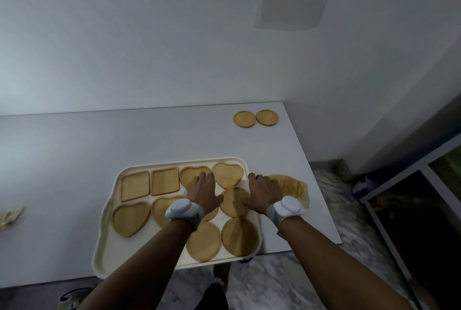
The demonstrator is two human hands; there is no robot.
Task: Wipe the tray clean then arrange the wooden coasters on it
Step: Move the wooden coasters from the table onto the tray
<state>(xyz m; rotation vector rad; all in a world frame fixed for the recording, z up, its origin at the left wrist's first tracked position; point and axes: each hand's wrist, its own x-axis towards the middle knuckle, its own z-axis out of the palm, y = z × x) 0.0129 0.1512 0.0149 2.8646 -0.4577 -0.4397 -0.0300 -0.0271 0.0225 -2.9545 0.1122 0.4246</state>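
A cream tray (104, 232) lies on the white table and holds several wooden coasters: square ones (165, 181) at the back left, heart-shaped ones (228, 174) and round ones (240, 236) at the front right. My left hand (203, 191) rests flat, fingers spread, over a heart coaster and a round one. My right hand (262, 191) lies at the tray's right rim, its thumb touching a round coaster (233, 201). Neither hand grips anything. Two round coasters (255, 118) sit at the table's far right corner.
A yellowish cloth (294, 188) lies on the table just right of the tray, partly under my right hand. Another crumpled cloth (11, 214) sits at the left edge. The table's right edge (321, 185) drops to a marble floor. A wall stands behind.
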